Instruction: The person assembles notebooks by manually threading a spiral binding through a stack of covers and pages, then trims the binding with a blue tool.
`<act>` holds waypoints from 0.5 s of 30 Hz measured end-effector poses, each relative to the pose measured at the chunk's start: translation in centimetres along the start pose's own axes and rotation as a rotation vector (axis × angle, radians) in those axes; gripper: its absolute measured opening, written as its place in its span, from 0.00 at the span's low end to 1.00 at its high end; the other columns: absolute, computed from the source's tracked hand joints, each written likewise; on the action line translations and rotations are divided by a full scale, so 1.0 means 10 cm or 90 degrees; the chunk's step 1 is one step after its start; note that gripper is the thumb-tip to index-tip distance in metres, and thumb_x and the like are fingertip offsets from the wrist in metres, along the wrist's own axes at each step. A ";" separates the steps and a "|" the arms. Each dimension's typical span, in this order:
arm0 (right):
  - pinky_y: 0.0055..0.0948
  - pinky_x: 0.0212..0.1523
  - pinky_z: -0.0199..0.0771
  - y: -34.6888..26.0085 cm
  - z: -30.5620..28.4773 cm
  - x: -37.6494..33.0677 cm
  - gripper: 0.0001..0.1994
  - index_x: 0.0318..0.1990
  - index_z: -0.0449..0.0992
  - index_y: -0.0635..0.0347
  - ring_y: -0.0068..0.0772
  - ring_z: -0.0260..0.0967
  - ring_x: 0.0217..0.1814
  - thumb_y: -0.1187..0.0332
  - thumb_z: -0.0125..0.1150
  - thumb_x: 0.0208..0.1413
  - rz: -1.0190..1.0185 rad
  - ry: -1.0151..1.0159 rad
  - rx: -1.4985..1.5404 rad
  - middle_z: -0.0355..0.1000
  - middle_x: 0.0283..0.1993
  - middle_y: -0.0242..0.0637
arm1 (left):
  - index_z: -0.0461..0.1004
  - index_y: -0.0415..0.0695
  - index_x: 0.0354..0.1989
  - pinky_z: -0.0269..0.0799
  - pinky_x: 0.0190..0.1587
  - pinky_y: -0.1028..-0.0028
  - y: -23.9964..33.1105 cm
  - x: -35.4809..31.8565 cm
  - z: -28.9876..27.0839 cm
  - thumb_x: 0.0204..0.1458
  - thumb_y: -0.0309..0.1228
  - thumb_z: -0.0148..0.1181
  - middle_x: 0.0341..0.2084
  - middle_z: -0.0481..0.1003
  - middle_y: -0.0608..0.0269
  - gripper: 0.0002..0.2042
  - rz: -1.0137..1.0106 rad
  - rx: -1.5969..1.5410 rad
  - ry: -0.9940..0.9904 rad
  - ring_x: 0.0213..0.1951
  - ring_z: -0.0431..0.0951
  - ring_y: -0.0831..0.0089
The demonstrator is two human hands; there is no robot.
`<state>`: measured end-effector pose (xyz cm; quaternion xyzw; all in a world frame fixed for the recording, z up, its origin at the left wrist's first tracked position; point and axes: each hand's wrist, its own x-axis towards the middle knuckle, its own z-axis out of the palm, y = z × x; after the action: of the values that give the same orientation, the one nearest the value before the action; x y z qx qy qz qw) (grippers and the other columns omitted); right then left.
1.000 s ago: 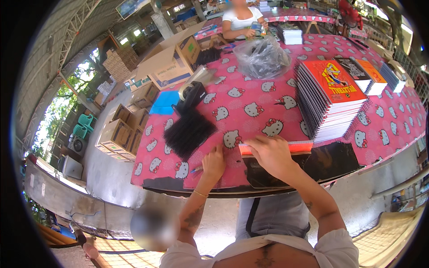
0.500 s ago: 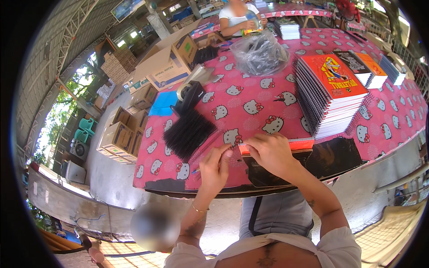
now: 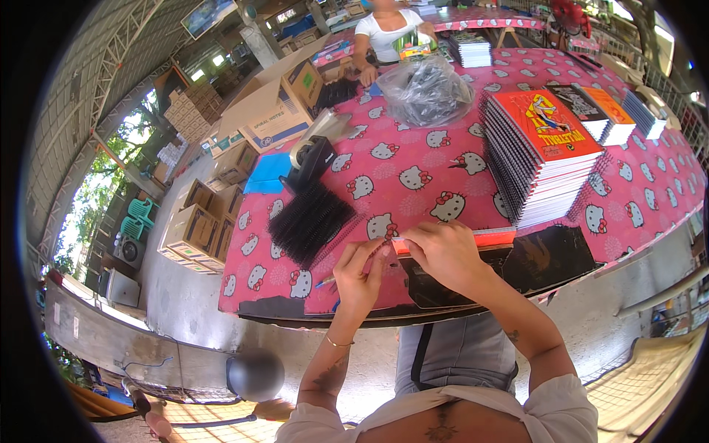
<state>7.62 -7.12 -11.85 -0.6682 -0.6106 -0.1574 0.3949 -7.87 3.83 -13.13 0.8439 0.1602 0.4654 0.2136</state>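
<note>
"Red cover on that notebook (image 3: 493, 238); where does it lie?"

"Under the right hand (image 3: 447, 252), half-curled and gripping its left end; the left hand (image 3: 358, 277) is just beside, thumb and fingertips nearly together, any hold too small to tell."

"Textures, lettering?"

"Bristly black coils (image 3: 309, 223), left; yellow lettering across the red-topped, spiral-bound stack (image 3: 543, 166)."

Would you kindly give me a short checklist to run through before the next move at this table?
1. Right hand on the orange-red book: ok, over its left part.
2. Left hand near the book's left end: ok.
3. Left hand's grip on anything: cannot tell, detail too small.
4. Black coil pile within reach: ok, seemingly, just beyond the left hand.
5. Pen well clear of the left hand: not ok, right beside it.
6. Tall notebook stack clear of both hands: ok.
</note>
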 end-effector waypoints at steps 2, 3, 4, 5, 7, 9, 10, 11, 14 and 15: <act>0.36 0.27 0.70 0.00 -0.01 0.00 0.03 0.31 0.77 0.53 0.38 0.71 0.23 0.67 0.63 0.50 -0.003 -0.007 0.001 0.70 0.21 0.31 | 0.79 0.39 0.40 0.72 0.29 0.69 0.01 0.02 -0.02 0.49 0.22 0.67 0.28 0.75 0.56 0.10 0.019 0.031 -0.006 0.28 0.77 0.63; 0.36 0.27 0.70 0.00 -0.02 0.00 0.03 0.31 0.77 0.52 0.38 0.71 0.23 0.67 0.63 0.50 -0.008 -0.014 0.003 0.70 0.22 0.31 | 0.78 0.39 0.39 0.72 0.29 0.69 0.02 0.04 -0.04 0.49 0.22 0.66 0.28 0.75 0.56 0.09 0.038 0.063 -0.010 0.27 0.77 0.63; 0.36 0.27 0.70 0.01 -0.03 0.00 0.03 0.31 0.77 0.52 0.38 0.71 0.23 0.67 0.63 0.50 -0.009 -0.015 0.002 0.70 0.22 0.31 | 0.78 0.39 0.39 0.72 0.29 0.69 0.02 0.08 -0.07 0.49 0.22 0.66 0.28 0.75 0.56 0.09 0.038 0.062 -0.009 0.27 0.77 0.63; 0.36 0.27 0.70 0.01 -0.05 0.01 0.03 0.31 0.76 0.52 0.37 0.71 0.23 0.67 0.63 0.50 -0.014 -0.018 0.002 0.70 0.22 0.31 | 0.77 0.38 0.38 0.71 0.29 0.71 0.00 0.13 -0.11 0.49 0.22 0.67 0.28 0.75 0.56 0.09 -0.004 0.038 -0.077 0.28 0.76 0.65; 0.36 0.27 0.69 0.00 -0.05 0.02 0.03 0.31 0.76 0.52 0.37 0.71 0.23 0.67 0.63 0.50 -0.024 -0.024 0.004 0.71 0.22 0.31 | 0.75 0.37 0.37 0.71 0.30 0.73 -0.04 0.18 -0.16 0.49 0.22 0.67 0.28 0.74 0.57 0.08 -0.048 0.016 -0.141 0.28 0.76 0.68; 0.36 0.27 0.70 -0.02 -0.05 0.02 0.02 0.32 0.77 0.51 0.37 0.72 0.23 0.68 0.62 0.50 -0.010 -0.026 0.005 0.71 0.22 0.31 | 0.74 0.37 0.36 0.70 0.29 0.72 -0.11 0.18 -0.16 0.49 0.22 0.67 0.28 0.73 0.57 0.08 -0.013 -0.034 -0.169 0.28 0.75 0.70; 0.36 0.27 0.70 -0.03 -0.05 0.03 0.02 0.32 0.77 0.51 0.37 0.72 0.23 0.68 0.62 0.50 -0.011 -0.025 0.005 0.71 0.22 0.31 | 0.74 0.37 0.36 0.70 0.29 0.72 -0.12 0.19 -0.17 0.49 0.22 0.67 0.28 0.73 0.57 0.08 -0.012 -0.034 -0.168 0.28 0.75 0.70; 0.36 0.27 0.70 -0.04 -0.06 0.03 0.02 0.32 0.76 0.51 0.37 0.72 0.24 0.68 0.62 0.50 -0.016 -0.034 0.009 0.71 0.23 0.31 | 0.75 0.38 0.37 0.69 0.28 0.72 -0.12 0.19 -0.17 0.49 0.22 0.67 0.27 0.72 0.58 0.08 0.007 -0.035 -0.169 0.27 0.74 0.71; 0.37 0.26 0.71 0.01 -0.08 0.01 0.03 0.33 0.76 0.51 0.38 0.74 0.25 0.68 0.61 0.51 -0.010 -0.047 0.017 0.72 0.23 0.31 | 0.75 0.39 0.38 0.67 0.25 0.74 -0.03 0.29 -0.15 0.49 0.22 0.67 0.27 0.72 0.58 0.09 0.016 -0.085 -0.192 0.25 0.72 0.72; 0.38 0.26 0.71 0.03 -0.10 0.01 0.03 0.33 0.76 0.51 0.38 0.74 0.25 0.67 0.61 0.52 -0.007 -0.051 0.020 0.72 0.23 0.32 | 0.75 0.39 0.39 0.65 0.24 0.74 0.01 0.34 -0.14 0.49 0.21 0.67 0.28 0.72 0.58 0.10 0.006 -0.131 -0.209 0.25 0.71 0.73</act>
<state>8.20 -7.75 -11.25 -0.6642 -0.6320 -0.1231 0.3798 -7.27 5.63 -9.96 0.8828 0.0709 0.3366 0.3198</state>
